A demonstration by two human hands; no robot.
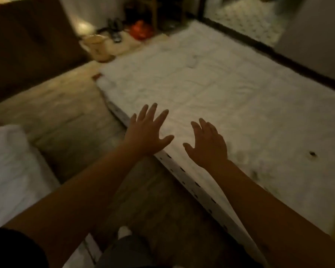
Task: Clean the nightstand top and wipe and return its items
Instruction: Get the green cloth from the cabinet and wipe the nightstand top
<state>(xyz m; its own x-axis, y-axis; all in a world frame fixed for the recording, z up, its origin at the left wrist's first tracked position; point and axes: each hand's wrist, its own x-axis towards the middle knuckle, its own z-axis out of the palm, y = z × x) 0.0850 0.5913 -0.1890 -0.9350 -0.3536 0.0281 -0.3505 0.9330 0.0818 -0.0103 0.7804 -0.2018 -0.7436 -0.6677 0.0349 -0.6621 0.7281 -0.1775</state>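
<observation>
My left hand (pixel 147 132) and my right hand (pixel 207 144) are stretched out side by side, palms down, fingers spread, over the near edge of a white bed (pixel 230 89). Neither hand holds anything. A lit nightstand top (pixel 112 43) lies far off at the upper left, next to the dark headboard. On it are a dark remote-like item (pixel 115 36) and a beige bag-like object (pixel 97 47); blur hides their details.
A wooden floor strip (pixel 66 117) runs between the bed and a second white bed (pixel 10 171) at the lower left. An orange object (pixel 139 29) sits on the floor beyond the nightstand. A dark headboard (pixel 27 45) fills the upper left.
</observation>
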